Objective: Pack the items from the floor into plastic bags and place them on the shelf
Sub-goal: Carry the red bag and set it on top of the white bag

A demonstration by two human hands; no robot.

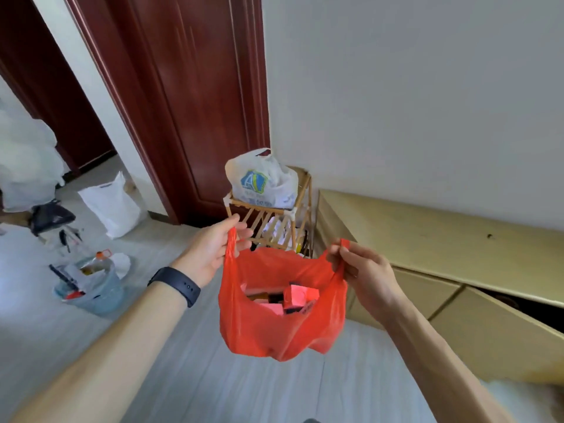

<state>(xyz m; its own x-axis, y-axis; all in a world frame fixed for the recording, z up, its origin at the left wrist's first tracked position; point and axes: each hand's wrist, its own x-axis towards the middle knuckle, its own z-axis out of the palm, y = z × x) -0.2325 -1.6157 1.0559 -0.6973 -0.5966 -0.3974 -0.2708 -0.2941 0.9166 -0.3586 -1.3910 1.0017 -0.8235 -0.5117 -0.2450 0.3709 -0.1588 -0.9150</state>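
A red plastic bag (280, 319) hangs in mid-air in front of me, held wide at the mouth. My left hand (213, 248) pinches its left handle and my right hand (363, 270) pinches its right handle. Inside the bag lie pink boxes (300, 296) and some dark items. Just behind the bag stands a small bamboo shelf (274, 215) by the wall. A filled white plastic bag with a blue and green logo (262, 181) sits on the shelf's top tier. The shelf's lower tiers are partly hidden by the red bag.
A low tan cabinet (457, 248) runs along the right wall, one door ajar. A blue bin (91, 288) full of rubbish stands on the floor at left. Farther left lie a white bag (113, 206), a dark bag (50, 216) and scattered tools. A dark red door (189, 102) stands behind.
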